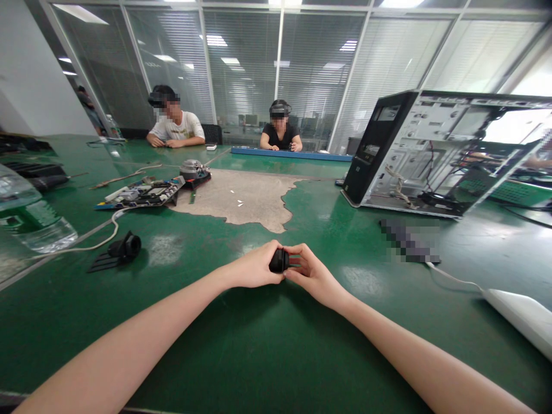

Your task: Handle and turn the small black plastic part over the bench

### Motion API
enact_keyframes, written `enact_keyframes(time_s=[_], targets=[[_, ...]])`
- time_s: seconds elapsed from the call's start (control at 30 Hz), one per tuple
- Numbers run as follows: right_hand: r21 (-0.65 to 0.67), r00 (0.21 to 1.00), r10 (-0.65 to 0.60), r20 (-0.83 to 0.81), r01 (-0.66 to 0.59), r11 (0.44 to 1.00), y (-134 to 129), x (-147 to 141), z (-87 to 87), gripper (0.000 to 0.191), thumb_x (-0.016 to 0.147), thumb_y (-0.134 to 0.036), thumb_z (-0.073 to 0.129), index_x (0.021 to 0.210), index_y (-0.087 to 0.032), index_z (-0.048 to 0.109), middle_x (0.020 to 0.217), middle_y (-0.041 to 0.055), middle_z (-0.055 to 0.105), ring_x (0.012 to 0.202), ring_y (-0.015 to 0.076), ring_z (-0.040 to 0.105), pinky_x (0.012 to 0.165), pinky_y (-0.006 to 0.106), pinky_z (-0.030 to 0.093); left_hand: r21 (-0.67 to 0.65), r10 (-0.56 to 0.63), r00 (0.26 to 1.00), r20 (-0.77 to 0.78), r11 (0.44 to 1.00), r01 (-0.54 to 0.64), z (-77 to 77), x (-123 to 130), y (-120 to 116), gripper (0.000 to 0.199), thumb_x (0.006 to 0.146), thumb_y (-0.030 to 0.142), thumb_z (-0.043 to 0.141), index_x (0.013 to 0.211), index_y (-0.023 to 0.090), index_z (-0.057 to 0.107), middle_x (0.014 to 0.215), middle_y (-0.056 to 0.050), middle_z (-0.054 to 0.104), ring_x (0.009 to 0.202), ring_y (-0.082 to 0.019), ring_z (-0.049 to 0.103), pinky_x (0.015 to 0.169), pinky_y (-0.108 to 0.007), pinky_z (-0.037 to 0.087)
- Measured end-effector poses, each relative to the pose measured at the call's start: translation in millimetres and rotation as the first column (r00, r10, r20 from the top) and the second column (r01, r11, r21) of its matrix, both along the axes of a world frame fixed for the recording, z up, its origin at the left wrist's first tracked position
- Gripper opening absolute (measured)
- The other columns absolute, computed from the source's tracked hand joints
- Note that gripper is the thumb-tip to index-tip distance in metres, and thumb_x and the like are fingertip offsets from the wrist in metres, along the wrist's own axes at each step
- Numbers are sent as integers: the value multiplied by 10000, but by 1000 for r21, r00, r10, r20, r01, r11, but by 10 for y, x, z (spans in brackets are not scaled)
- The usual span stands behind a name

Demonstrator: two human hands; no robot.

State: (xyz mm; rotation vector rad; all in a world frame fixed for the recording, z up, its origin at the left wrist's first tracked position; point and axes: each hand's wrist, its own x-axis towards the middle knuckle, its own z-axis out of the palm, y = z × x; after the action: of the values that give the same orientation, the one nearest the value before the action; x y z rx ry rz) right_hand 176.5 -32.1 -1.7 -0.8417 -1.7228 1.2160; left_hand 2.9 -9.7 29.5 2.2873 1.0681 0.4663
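I have a small black part between my two hands, just above the green table and in front of me. My left hand is curled around its left side, thumb and fingers closed on it. My right hand is half-curled, its thumb and fingertips at the part's right side; whether they press on it or only touch, I can't tell.

To my left lies a black bracket with a round end, near a white cable. A water bottle stands beyond it at the edge of my view. Farther ahead are a circuit board and, touching or just beside it, a fan. An open PC case stands on my right, with a blurred dark slab lying nearer me. Across the table sit two people, both wearing headsets.
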Motion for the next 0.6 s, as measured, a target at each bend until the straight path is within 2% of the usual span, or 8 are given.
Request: enact_keyframes(time_s=[0.1,0.23,0.37,0.6], targets=[[-26,1000,5,-31,-6,1000,3,2,-8,263,748,-224,578,969,-240,437,998,16,540,952,147,546,825,316,459,16,13,1000,-3,1000,-13,-3,4,-21,421,642,265,573,1030,189,429,969,-42,554,841,-214,546,711,-306,415],[-29,997,-73,-8,72,997,2,-13,10,171,775,-280,543,918,-228,465,992,19,549,907,145,557,776,304,470,46,21,1000,-5,999,-21,-14,10,-42,408,655,271,568,1030,193,428,975,-42,545,842,-210,545,717,-303,415],[-46,994,-107,31,108,993,-1,-16,32,245,759,-298,558,970,-222,459,1029,36,534,914,152,553,781,318,477,74,4,1000,-8,997,-4,-16,5,-48,394,669,268,553,1034,195,423,969,-39,536,837,-205,540,707,-298,418],[-48,998,-4,-57,1,999,-23,10,16,299,714,-232,618,941,-230,424,1020,22,517,990,152,525,854,342,468,73,11,1000,3,997,-12,-6,7,-48,408,628,234,568,1012,199,434,967,-41,531,840,-207,533,706,-298,415]])
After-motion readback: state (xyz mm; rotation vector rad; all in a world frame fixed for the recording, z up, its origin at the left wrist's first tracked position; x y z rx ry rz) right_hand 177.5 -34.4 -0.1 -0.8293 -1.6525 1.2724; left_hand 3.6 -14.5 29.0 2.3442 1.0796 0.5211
